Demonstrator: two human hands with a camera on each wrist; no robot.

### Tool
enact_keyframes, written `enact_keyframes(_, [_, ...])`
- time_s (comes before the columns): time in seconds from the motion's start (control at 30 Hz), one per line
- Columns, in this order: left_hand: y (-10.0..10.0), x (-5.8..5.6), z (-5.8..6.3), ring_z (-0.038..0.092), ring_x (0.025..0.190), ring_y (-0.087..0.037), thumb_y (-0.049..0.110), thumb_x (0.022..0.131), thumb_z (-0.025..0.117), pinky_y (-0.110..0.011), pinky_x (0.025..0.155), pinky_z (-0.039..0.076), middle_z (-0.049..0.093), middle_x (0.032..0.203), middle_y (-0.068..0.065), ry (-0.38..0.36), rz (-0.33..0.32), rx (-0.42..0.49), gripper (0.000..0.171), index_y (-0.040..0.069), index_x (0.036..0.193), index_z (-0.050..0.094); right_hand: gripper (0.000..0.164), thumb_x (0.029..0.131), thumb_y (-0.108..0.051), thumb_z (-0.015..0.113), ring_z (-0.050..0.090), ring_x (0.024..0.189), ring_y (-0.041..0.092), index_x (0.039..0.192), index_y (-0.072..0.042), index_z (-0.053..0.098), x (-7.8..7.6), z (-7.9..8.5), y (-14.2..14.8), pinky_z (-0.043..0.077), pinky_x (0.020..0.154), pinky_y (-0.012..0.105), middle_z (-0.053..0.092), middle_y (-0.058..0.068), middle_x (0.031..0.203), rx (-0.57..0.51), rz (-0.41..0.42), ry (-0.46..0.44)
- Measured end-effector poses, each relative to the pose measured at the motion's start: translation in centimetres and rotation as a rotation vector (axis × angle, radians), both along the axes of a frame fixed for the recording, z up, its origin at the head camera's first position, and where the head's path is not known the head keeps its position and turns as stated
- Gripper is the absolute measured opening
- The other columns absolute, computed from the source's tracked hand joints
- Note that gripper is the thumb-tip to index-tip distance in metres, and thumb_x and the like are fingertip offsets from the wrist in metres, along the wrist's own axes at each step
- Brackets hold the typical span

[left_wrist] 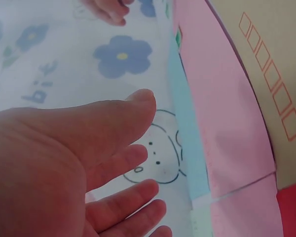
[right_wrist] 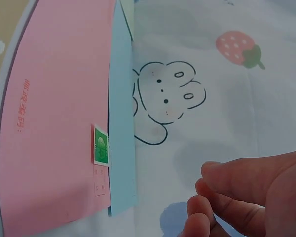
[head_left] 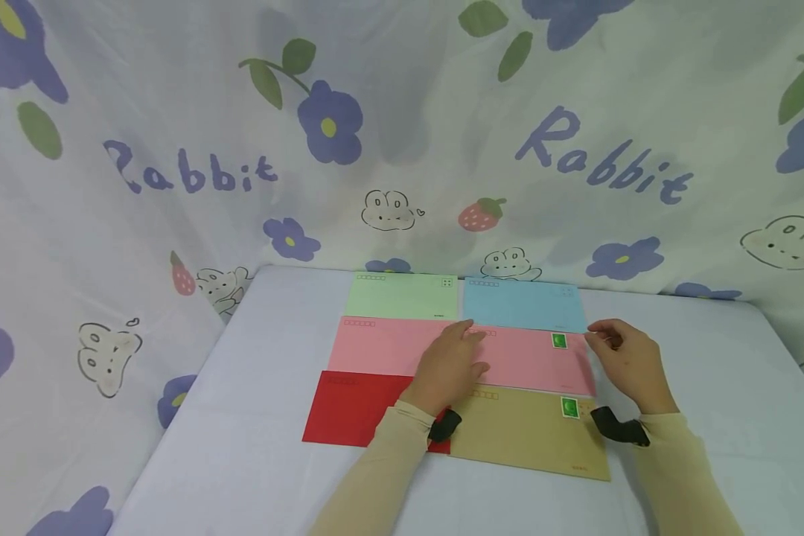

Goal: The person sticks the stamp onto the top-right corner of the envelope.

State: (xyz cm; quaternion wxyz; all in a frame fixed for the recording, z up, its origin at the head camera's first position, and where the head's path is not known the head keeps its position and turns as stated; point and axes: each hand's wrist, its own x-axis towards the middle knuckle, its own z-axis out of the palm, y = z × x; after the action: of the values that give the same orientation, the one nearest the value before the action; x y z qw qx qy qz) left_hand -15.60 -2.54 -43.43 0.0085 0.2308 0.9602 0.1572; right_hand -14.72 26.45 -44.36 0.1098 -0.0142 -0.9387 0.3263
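Observation:
Envelopes lie in three rows on the white table. My left hand (head_left: 447, 365) is over the seam between the left pink envelope (head_left: 375, 350) and the right pink envelope (head_left: 522, 365), its fingers spread and holding nothing. A green stamp (head_left: 559, 340) is on the right pink envelope, and another green stamp (head_left: 569, 407) is on the tan envelope (head_left: 522, 435) in front. Just beyond the pink envelope's right edge is my right hand (head_left: 630, 361). Its fingers are loosely bent, thumb and forefinger tips close together; nothing shows between them in the right wrist view.
A light green envelope (head_left: 402, 298) and a blue envelope (head_left: 522, 305) form the back row. The red envelope (head_left: 355, 406) lies front left, partly under my left forearm. A patterned cloth (head_left: 429, 149) hangs behind the white table (head_left: 241, 447).

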Motion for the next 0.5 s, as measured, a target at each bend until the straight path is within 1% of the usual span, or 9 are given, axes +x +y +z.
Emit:
enact_keyframes(0.2, [-1.0,0.0,0.3,0.044,0.139,-0.025,0.031,0.093,0.073,-0.036,0.112,0.041,0.050,0.149,-0.010,-0.003,0.015,0.014,0.052,0.012,0.140,0.060,0.032,0.101,-0.025,0.058,0.060,0.089,0.031,0.114,0.003,0.066,0.2,0.1,0.2,0.047,0.067,0.033,0.067,0.019,0.099,0.001,-0.030,-0.026])
enact_keyframes(0.33, [-1.7,0.0,0.7,0.045,0.139,-0.026,0.030,0.092,0.074,-0.037,0.111,0.042,0.051,0.148,-0.011,0.000,0.034,0.026,0.052,0.011,0.139,0.061,0.032,0.101,-0.024,0.058,0.060,0.090,0.032,0.115,0.004,0.066,0.4,0.1,0.4,0.047,0.068,0.034,0.067,0.020,0.099,0.003,-0.043,-0.037])
enact_keyframes(0.5, [-2.7,-0.1,0.7,0.044,0.139,-0.027,0.030,0.092,0.074,-0.038,0.110,0.044,0.050,0.149,-0.011,-0.014,0.059,0.036,0.053,0.012,0.140,0.061,0.033,0.101,-0.025,0.059,0.061,0.091,0.033,0.116,0.004,0.065,0.6,0.1,0.6,0.047,0.068,0.034,0.068,0.020,0.100,0.007,-0.049,-0.041])
